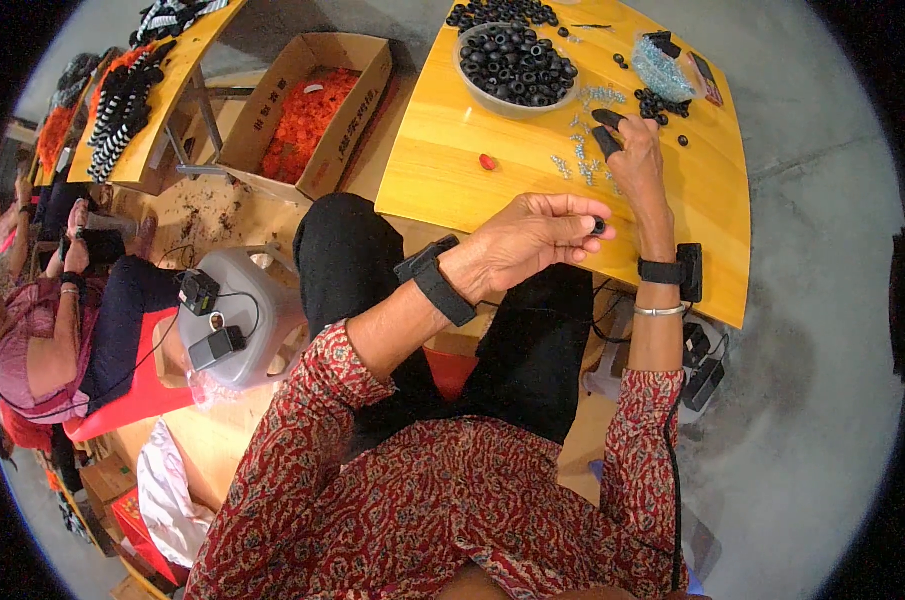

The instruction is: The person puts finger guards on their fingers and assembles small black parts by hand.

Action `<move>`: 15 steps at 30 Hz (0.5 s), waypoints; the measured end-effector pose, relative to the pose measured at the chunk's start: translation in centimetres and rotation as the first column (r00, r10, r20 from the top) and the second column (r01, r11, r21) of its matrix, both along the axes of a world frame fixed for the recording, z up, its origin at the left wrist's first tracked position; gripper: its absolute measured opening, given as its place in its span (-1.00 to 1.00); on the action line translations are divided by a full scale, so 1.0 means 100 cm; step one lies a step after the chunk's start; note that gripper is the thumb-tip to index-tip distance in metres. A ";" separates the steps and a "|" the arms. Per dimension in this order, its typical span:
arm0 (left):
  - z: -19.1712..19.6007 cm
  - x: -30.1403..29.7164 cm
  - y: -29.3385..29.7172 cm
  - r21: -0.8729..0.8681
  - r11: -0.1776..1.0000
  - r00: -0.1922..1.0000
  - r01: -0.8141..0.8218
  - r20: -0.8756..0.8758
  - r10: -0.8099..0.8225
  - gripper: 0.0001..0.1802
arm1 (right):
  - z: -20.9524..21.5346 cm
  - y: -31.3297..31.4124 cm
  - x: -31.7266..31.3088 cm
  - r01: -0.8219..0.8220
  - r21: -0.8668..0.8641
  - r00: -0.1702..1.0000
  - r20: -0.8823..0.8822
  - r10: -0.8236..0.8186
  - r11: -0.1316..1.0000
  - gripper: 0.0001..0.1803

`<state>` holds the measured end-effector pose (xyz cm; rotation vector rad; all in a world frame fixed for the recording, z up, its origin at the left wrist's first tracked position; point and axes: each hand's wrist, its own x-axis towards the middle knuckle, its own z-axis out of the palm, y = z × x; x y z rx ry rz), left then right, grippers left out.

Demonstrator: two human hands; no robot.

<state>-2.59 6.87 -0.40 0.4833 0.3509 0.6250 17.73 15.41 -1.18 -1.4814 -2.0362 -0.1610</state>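
Note:
My left hand [548,232] pinches a small black bead [599,226] with a hole in it between thumb and fingertips, just off the near edge of the yellow table [443,150]. Further out, my right hand [638,165] reaches over the tabletop, two fingers in black finger covers [607,142] stretched out and apart. Those fingertips are beside scattered small silvery pieces [579,150]; nothing shows between them. Beyond stands a clear bowl [501,108] heaped with black beads [518,62]. Loose black beads [663,105] lie right of my right hand.
A bag of silvery pieces [663,72] and a red bit [488,161] lie on the table. Left of it, a cardboard box [235,140] holds orange-red material. A grey stool [235,330] carries black devices. Another person [58,340] sits at far left near a second table [188,75].

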 end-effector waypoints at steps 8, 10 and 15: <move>-0.002 0.001 0.000 0.001 1.000 1.000 0.002 0.014 -0.002 -0.72 | -0.003 -0.002 -0.001 0.060 -0.104 0.997 -0.042 -0.064 0.993 -0.89; -0.001 0.000 0.001 0.000 1.000 1.000 -0.002 0.013 0.002 -0.72 | -0.001 -0.004 -0.002 0.064 -0.127 0.991 -0.111 -0.079 0.990 -0.88; 0.001 0.001 0.000 -0.002 1.000 1.000 0.000 -0.001 0.000 -0.73 | -0.009 -0.001 0.010 0.044 -0.086 0.982 -0.177 -0.059 0.995 -0.84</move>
